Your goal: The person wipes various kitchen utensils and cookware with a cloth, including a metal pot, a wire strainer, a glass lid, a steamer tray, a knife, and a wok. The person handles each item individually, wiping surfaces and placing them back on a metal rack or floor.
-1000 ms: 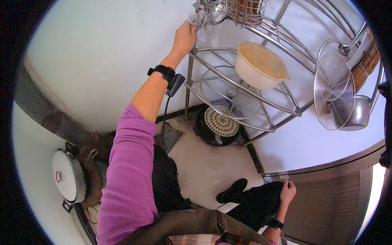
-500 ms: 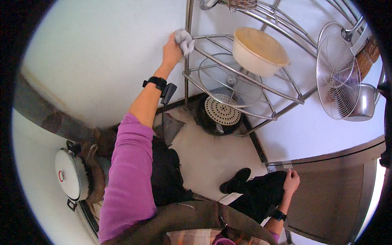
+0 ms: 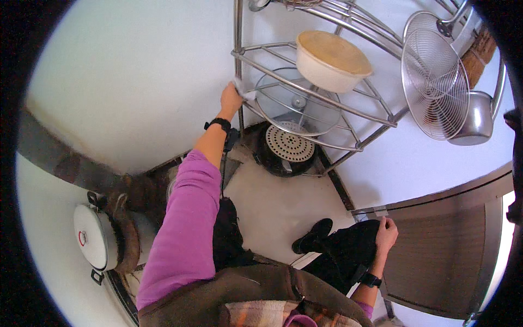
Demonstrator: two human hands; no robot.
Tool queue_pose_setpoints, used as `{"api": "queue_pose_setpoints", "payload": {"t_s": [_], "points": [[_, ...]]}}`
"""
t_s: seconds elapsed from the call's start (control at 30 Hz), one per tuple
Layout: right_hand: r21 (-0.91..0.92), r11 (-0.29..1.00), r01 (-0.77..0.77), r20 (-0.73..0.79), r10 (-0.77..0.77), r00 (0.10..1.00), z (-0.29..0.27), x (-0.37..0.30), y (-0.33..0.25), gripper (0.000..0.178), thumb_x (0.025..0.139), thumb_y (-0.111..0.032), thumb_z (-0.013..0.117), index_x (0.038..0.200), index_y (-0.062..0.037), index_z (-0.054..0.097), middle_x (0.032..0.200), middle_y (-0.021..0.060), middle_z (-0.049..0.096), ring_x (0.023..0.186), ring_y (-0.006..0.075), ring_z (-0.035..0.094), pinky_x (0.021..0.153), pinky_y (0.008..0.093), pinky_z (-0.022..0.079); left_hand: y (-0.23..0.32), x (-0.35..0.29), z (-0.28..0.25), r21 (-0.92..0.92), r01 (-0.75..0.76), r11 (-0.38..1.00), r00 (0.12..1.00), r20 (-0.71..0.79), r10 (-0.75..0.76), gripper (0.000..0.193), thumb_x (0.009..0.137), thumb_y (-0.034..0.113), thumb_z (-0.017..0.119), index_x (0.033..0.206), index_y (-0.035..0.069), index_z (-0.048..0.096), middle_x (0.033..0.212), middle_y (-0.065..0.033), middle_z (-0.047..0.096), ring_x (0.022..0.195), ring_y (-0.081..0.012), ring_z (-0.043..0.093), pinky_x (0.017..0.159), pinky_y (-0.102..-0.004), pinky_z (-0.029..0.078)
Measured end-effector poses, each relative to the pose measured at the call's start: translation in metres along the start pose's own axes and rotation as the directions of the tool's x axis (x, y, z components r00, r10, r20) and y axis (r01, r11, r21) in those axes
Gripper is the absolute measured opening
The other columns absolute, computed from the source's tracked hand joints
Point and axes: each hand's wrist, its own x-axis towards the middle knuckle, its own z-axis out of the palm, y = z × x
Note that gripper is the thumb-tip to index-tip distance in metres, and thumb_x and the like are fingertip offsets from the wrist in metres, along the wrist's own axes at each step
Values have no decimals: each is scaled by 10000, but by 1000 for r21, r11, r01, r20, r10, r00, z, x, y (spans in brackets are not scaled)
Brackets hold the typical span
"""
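My left fingers [image 3: 233,92] clamped on pale cloth [image 3: 246,94], beside vertical rack post [image 3: 238,27]; my right hand [image 3: 386,235] farther, by my knee [image 3: 357,240], its grip: can't tell.

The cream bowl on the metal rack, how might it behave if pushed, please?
The cream bowl is probably stiff, as its rim holds an even curve. Narrowing toward its base on the barred metal rack, it might catch or tip. Its inside is hidden, so weight is uncertain.
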Motion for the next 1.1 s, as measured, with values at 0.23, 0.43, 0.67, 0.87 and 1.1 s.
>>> {"api": "queue_pose_setpoints", "payload": {"t_s": [0.23, 0.43, 0.67, 0.87, 1.1], "points": [[-74, 997, 36, -29, -38, 999, -2, -1, -6, 325, 905, -329, 608, 931, -17, 696, 897, 197, 693, 841, 400, 650, 735, 467, 496, 25, -9, -19, 273, 268, 924, 963, -60, -262, 178, 820, 16, 580, 997, 5, 583, 947, -241, 637, 959, -411, 599, 813, -493, 476], [-52, 999, 12, 10, -12, 1000, -6, -3, -12, 341, 909, -351, 603, 936, -27, 706, 899, 201, 695, 854, 405, 652, 737, 469, 498, 90, -9, -64, 114, -194, 974, 872, -434, 225, 371, 786, -34, 592, 1152, 25, 579, 1131, -218, 577, 1054, -394, 539, 879, -466, 453], [-17, 998, -59, 40, 60, 997, -12, -8, -12, 367, 903, -405, 597, 982, -67, 717, 939, 201, 695, 894, 399, 653, 771, 471, 502, 138, 5, -74, 271, -346, 899, 899, -180, 400, 509, 751, -52, 619, 1246, 53, 560, 1238, -164, 517, 1061, -378, 518, 915, -437, 456], [11, 995, -100, 21, 100, 995, -15, -14, -5, 371, 898, -411, 598, 997, -74, 719, 964, 189, 699, 917, 391, 649, 794, 463, 502, 171, -38, -58, 269, -522, 809, 810, -141, 569, 540, 701, -92, 599, 1225, 38, 571, 1246, -154, 545, 1100, -385, 518, 936, -437, 455], [71, 994, -85, -27, 88, 996, -18, -15, -2, 350, 883, -391, 613, 947, -64, 722, 921, 200, 689, 878, 395, 641, 771, 475, 497, 196, -96, -93, -113, -657, 745, 741, 85, 666, 512, 707, -142, 480, 1187, 7, 584, 1180, -210, 579, 1104, -416, 529, 970, -448, 433]]}}
